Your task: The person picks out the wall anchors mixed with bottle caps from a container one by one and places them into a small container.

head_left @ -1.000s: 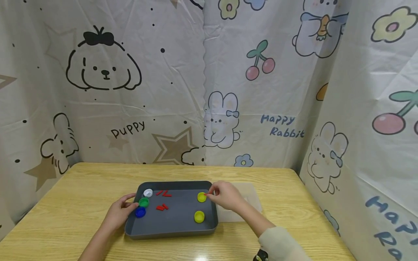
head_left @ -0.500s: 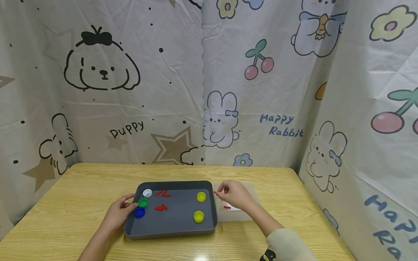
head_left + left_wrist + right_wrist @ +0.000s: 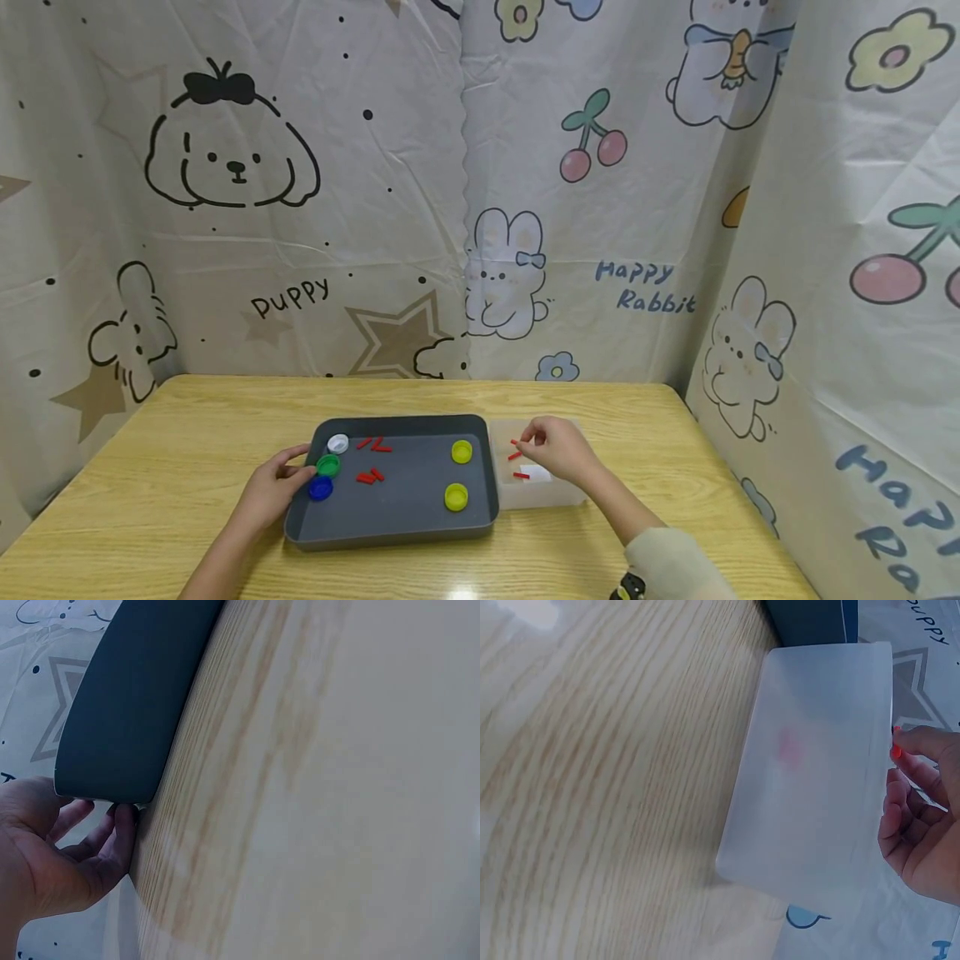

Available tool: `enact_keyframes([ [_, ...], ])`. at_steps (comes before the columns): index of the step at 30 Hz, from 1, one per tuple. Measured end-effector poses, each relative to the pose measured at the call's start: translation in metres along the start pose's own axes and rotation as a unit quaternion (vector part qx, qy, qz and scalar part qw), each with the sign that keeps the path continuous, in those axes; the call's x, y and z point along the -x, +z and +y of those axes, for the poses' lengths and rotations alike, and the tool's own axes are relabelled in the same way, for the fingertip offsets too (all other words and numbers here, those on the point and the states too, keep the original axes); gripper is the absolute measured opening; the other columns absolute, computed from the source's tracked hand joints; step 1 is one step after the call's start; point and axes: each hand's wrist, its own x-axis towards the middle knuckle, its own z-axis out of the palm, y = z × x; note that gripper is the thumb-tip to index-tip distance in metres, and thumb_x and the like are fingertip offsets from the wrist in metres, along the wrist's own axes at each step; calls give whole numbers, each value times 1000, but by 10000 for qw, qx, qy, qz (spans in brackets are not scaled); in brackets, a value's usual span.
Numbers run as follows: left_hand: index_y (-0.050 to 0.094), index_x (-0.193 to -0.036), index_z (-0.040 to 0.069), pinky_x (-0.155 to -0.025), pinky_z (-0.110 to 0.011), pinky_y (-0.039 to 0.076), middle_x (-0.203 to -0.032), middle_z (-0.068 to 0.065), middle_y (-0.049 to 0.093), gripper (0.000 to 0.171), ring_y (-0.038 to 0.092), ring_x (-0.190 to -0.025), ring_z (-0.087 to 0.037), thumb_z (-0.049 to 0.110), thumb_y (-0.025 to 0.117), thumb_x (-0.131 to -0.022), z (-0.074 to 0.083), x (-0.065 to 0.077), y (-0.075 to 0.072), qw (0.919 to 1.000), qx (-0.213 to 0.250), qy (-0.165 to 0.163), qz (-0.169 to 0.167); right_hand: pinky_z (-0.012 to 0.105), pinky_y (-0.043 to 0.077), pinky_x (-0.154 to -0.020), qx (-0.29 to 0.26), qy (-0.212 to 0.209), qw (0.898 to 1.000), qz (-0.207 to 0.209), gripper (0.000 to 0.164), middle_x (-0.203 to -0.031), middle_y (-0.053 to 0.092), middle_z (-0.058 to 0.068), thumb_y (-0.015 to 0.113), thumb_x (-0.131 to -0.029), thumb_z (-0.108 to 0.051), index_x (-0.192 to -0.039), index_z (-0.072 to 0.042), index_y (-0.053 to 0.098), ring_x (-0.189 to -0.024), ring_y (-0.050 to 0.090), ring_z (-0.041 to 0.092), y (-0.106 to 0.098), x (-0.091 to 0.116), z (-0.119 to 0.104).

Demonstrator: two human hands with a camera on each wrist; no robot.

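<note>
My left hand [image 3: 273, 492] holds the left rim of the dark grey tray [image 3: 405, 521], thumb near the green cap [image 3: 327, 466]. In the left wrist view, its fingers touch the outside of the tray's end wall [image 3: 127, 712]. On the right, my right hand [image 3: 558, 450] is over a translucent box [image 3: 543, 498] and pinches a small red stick [image 3: 515, 442] between thumb and finger. Two more red sticks [image 3: 521, 476] show at or in the box beside a white piece [image 3: 536, 472]. The right wrist view shows red at the fingertips [image 3: 901, 742], above the box's edge.
Inside the tray are a white cap [image 3: 338, 443], a blue cap [image 3: 321, 488], two yellow caps [image 3: 456, 497] and two groups of red sticks [image 3: 366, 478]. Tray and box stand side by side on a wooden table [image 3: 225, 417]. A printed curtain [image 3: 405, 208] hangs behind it.
My right hand has moved right from above the tray's right yellow cap to over the box, carrying a red stick. Red sticks in the box have come into view. The left hand stays on the tray.
</note>
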Motion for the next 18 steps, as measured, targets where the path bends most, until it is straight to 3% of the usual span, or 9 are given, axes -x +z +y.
enact_keyframes([
  [18, 43, -136, 0, -77, -34, 49, -111, -25, 62, 52, 60, -98, -28, 26, 57, -93, 2, 1, -1, 10000, -19, 2, -1, 23, 33, -51, -101, 497, 9987, 49, 11, -61, 49, -2, 70, -82, -15, -72, -11, 65, -57, 42, 11, 5, 4, 24],
])
